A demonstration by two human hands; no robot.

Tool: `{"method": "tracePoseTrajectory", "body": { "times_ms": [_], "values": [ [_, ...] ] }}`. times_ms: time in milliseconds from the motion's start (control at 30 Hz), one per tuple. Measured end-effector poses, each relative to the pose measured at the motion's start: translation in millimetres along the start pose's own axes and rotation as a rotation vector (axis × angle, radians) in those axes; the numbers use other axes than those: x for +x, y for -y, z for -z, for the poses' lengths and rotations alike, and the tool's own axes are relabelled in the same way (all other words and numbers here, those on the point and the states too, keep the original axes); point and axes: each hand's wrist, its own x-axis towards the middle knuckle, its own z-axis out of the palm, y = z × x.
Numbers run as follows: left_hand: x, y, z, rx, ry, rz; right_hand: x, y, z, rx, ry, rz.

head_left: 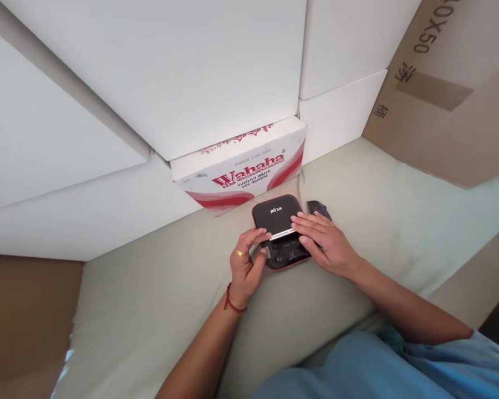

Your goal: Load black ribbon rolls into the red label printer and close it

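A small black square case [277, 209] with rounded corners, a red rim and a white logo lies on the cloth-covered surface. Its near part shows a dark recessed inside, and a white printed strip crosses its middle. My left hand [248, 260], with a ring and a red cord bracelet, curls thumb and fingers around the left edge. On the other side, my right hand [326, 244] lays its fingers over the right edge, the thumb just below the strip. What lies under these fingers is hidden. Beyond the right fingertips rests a dark object [318, 209], partly covered and unclear in kind.
A red-and-white Wahaha water carton [245, 172] stands just behind the case. White boxes [216, 66] are stacked behind it. Brown cardboard boxes [453, 100] [29, 316] border the right and left. Pale green cloth [149, 293] covers the surface.
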Motion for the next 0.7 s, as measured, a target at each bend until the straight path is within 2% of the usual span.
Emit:
{"method": "tracePoseTrajectory", "body": {
  "times_ms": [100,200,300,400,567,700],
  "values": [
    [2,4,-1.5,-0.188,-0.036,0.135,-4,7,-3,0.015,-0.046,-0.003],
    [8,10,0.2,-0.295,-0.054,0.216,-16,19,-3,0.051,-0.126,0.075],
    [14,17,4.8,-0.385,0.013,0.332,-31,27,-1,0.077,-0.155,0.192],
    [16,25,9.6,-0.441,0.075,0.412,-43,28,2,0.086,-0.13,0.244],
    [10,31,9.6,-0.466,0.168,0.461,-49,26,1,0.081,-0.095,0.23],
    [2,26,-0.5,-0.491,0.154,0.447,-50,28,-3,0.104,-0.113,0.212]
  ]
}}
